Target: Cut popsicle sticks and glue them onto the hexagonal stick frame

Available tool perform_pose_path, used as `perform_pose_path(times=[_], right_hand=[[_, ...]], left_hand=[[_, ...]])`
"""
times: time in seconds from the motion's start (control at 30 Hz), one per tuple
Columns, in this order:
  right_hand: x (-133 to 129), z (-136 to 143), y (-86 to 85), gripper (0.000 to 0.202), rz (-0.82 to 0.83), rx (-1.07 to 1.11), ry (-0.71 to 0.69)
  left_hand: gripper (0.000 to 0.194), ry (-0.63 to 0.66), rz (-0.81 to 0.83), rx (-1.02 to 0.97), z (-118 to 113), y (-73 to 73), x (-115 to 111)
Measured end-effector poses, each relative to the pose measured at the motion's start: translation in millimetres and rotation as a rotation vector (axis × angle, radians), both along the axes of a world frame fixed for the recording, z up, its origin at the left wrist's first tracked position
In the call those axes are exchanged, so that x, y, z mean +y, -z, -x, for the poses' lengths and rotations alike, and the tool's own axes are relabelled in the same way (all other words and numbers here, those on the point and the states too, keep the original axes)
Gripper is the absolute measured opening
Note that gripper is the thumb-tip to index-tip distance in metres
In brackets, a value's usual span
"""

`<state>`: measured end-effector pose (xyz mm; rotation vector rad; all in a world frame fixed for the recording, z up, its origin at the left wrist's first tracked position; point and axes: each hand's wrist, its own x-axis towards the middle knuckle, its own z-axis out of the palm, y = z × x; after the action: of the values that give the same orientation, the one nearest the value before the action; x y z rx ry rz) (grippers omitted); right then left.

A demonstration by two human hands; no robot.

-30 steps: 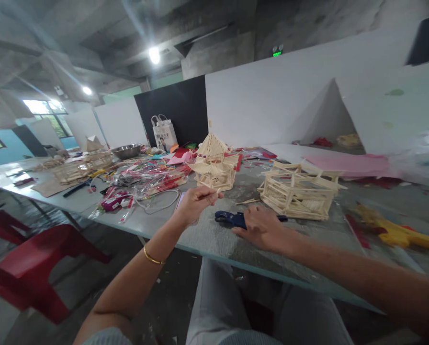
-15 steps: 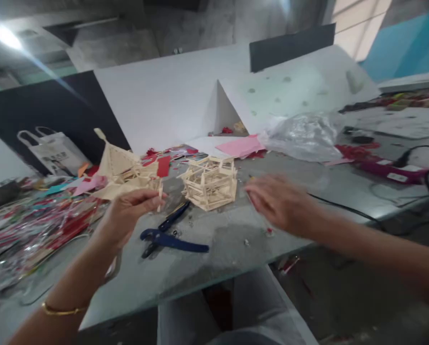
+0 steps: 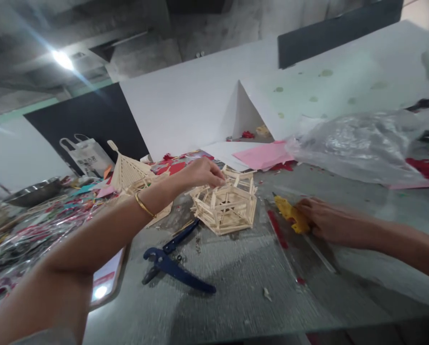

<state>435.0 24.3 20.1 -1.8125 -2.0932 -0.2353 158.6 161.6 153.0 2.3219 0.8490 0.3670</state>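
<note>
My left hand (image 3: 203, 172) reaches over the far left rim of a many-sided frame of pale wooden sticks (image 3: 236, 213). Its fingers are pinched together at the frame's top, and what they hold is hidden. On the right, my right hand (image 3: 320, 215) is closed around a yellow hot glue gun (image 3: 289, 213), whose dark nozzle points to the far left. A clear glue stick (image 3: 320, 254) sticks out of its rear. Behind my left forearm stands a pointed roof of wooden sticks (image 3: 128, 172), partly covered.
Blue-handled pliers (image 3: 182, 274) lie open before the frame. A phone (image 3: 108, 280) lies under my left arm. Scraps and wrappers (image 3: 56, 225) crowd the left. Pink paper (image 3: 261, 154) and a clear plastic bag (image 3: 358, 143) lie at the back. A red-marked strip (image 3: 279, 230) lies beside the glue gun.
My left hand has moved right, from beside the roof to the stick frame. My right hand has taken hold of the yellow glue gun. The view has turned left.
</note>
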Motion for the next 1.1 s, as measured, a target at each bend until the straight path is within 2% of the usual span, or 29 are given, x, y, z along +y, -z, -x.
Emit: perform_pose_path(times=[0.17, 0.27, 0.47, 0.6, 0.8, 1.03, 1.1], right_hand=[[1, -20, 10.9, 0.015, 0.158, -0.03, -0.096], [-5, -27, 7.7, 0.016, 0.194, -0.022, -0.108], [-21, -28, -12.5, 0.021, -0.033, -0.008, -0.073], [-28, -29, -14.9, 0.032, -0.242, -0.112, -0.13], [-37, -19, -19.1, 0.033, -0.275, -0.161, -0.161], [-40, 11, -42.4, 0.02, -0.34, 0.016, -0.273], [-40, 16, -46.9, 0.022, -0.326, 0.04, -0.22]], left_hand=[[0.015, 0.086, -0.102, 0.208, -8, -3.2, 7], [0.019, 0.109, -0.14, 0.237, -9, -0.9, 11], [0.021, 0.159, -0.173, 0.225, -9, 5.1, 17], [0.021, 0.153, -0.161, 0.22, -9, 7.1, 18], [0.021, 0.162, -0.183, 0.189, -9, 9.2, 18], [0.022, 0.161, -0.311, 0.245, -10, 8.1, 14], [0.024, 0.161, -0.332, 0.266, -11, 7.8, 13]])
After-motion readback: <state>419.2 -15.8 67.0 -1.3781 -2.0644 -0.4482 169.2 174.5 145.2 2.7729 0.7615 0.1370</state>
